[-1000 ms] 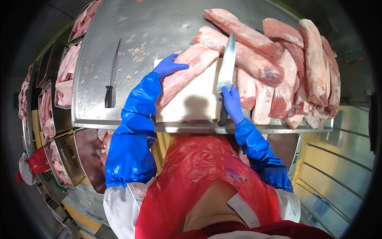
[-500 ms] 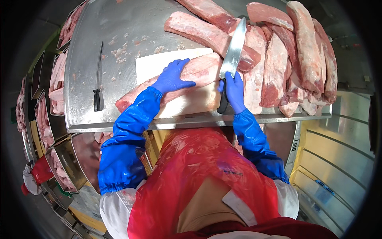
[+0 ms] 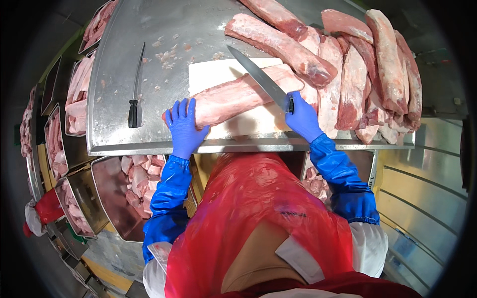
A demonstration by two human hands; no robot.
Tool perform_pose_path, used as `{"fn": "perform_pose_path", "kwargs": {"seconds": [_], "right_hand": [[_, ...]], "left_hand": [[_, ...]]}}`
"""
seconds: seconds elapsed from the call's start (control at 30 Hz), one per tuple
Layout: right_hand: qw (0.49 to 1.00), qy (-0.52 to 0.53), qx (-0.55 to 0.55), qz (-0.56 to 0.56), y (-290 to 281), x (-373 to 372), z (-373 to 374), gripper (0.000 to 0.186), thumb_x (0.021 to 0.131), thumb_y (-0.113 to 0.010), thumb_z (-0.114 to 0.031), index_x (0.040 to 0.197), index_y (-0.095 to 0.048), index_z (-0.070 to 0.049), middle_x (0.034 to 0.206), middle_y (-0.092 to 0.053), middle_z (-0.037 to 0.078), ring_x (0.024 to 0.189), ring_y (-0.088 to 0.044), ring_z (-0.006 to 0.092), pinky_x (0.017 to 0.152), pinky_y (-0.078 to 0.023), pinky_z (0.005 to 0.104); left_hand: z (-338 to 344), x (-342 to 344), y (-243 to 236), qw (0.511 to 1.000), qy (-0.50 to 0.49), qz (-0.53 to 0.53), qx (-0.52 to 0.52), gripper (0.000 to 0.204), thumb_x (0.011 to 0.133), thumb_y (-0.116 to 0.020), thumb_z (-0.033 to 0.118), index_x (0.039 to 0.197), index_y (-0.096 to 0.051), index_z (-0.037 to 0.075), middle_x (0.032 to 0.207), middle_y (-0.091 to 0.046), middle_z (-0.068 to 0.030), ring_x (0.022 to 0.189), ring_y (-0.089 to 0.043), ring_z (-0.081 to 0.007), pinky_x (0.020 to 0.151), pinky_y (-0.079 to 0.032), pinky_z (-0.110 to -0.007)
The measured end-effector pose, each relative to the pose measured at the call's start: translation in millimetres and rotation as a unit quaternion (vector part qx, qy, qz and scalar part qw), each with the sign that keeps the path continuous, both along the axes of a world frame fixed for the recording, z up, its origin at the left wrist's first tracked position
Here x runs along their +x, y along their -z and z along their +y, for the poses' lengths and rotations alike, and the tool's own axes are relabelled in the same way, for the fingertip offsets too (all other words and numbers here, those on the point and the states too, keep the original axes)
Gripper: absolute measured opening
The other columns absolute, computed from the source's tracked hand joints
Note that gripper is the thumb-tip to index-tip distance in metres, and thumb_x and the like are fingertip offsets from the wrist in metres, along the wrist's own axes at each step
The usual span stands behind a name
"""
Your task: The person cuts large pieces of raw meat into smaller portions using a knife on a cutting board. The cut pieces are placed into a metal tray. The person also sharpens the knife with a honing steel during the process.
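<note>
A long pale pink pork loin lies across a white cutting board on the steel table. My left hand, in a purple glove, grips the loin's left end, fingers over the top and thumb on the near side. In my gloved right hand is the handle of a large knife. Its blade slants over the right part of the loin, tip pointing far left. Whether the edge touches the meat, I cannot tell. Most of the knife's handle is hidden by my fingers.
More pork loins are piled on the right of the steel table. A sharpening steel with a black handle lies at the left. Steel bins of cut meat stand left and below. A person in red is at far left.
My left hand has slid left to the loin's end. The knife has swung from pointing away to slanting left over the meat. The view has shifted slightly.
</note>
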State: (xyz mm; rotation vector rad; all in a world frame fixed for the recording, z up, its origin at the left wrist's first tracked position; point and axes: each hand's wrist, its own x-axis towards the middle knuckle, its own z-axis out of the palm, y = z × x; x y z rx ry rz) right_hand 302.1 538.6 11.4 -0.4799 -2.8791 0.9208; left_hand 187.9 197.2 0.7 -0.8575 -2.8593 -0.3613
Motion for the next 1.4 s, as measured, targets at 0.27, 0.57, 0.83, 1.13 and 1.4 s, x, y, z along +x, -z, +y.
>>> {"fn": "perform_pose_path", "kwargs": {"seconds": [0.27,0.57,0.83,1.13,1.4], "right_hand": [[0.974,-0.087,0.119,-0.172,3.1,-19.0,-9.3,0.018,0.083,-0.059,-0.019,0.095,-0.062,-0.006,0.08,-0.067,0.022,0.077,-0.066,0.0407,0.071,-0.051,0.05],[0.957,-0.1,0.078,-0.259,-13.7,-34.2,-31.5,0.02,0.082,-0.059,-0.021,0.094,-0.068,-0.008,0.089,-0.069,0.02,0.085,-0.068,0.0362,0.075,-0.054,0.044],[0.971,-0.143,0.11,-0.155,18.8,-27.6,13.0,0.015,0.086,-0.055,-0.018,0.092,-0.064,-0.007,0.076,-0.064,0.02,0.071,-0.064,0.0393,0.065,-0.05,0.0467],[0.971,-0.041,0.04,-0.232,4.0,-21.0,52.3,0.02,0.08,-0.063,-0.023,0.09,-0.069,-0.008,0.079,-0.068,0.021,0.077,-0.068,0.0369,0.074,-0.053,0.0447],[0.983,-0.077,0.006,-0.169,3.2,-8.3,30.9,0.022,0.082,-0.059,-0.022,0.092,-0.069,-0.006,0.081,-0.067,0.022,0.077,-0.066,0.0408,0.072,-0.052,0.0472]], "left_hand": [[-10.4,0.6,18.4,0.997,0.016,0.025,0.071,0.08,0.063,-0.079,0.038,0.134,-0.051,0.011,0.137,-0.048,-0.0116,0.133,-0.038,-0.034,0.112,-0.017,-0.06],[-17.7,-2.8,20.0,0.997,0.008,0.024,0.073,0.082,0.061,-0.082,0.039,0.132,-0.052,0.013,0.134,-0.051,-0.0069,0.131,-0.04,-0.0309,0.111,-0.016,-0.06],[-13.0,-6.3,20.8,0.997,0.007,0.039,0.061,0.081,0.061,-0.081,0.045,0.13,-0.053,0.015,0.132,-0.052,-0.0054,0.13,-0.042,-0.0296,0.111,-0.015,-0.06],[-5.7,-4.8,17.7,0.997,0.013,0.05,0.061,0.08,0.061,-0.08,0.046,0.129,-0.052,0.015,0.131,-0.053,-0.0063,0.129,-0.042,-0.0304,0.111,-0.016,-0.06],[-6.6,-6.8,16.0,0.998,0.017,0.035,0.052,0.079,0.061,-0.079,0.044,0.129,-0.051,0.013,0.131,-0.051,-0.007,0.131,-0.04,-0.031,0.111,-0.016,-0.061]]}}
